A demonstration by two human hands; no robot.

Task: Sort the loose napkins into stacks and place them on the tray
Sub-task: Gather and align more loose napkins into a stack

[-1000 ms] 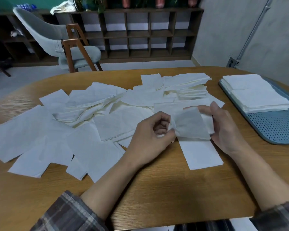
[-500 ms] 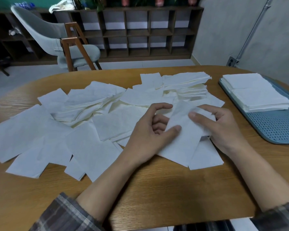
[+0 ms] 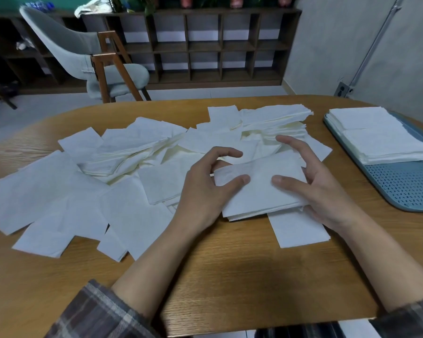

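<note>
We see the left hand (image 3: pixel 205 191) and right hand (image 3: pixel 322 189) gripping a napkin stack (image 3: pixel 259 191) between them, thumbs on top. Loose napkins (image 3: pixel 83 191) lie left of the left hand, the tray (image 3: pixel 405 189) beyond the right.

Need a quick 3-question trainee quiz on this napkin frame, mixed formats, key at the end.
1. True or false: the blue tray holds no napkins yet.
2. What do the left hand and right hand grip between them? A) a small napkin stack B) the tray's rim C) a pen
3. Fill in: the tray lies on the person's ____ side of the wooden table.
Key: 1 false, folded napkins already sit stacked on it. 2 A. 3 right.
</note>
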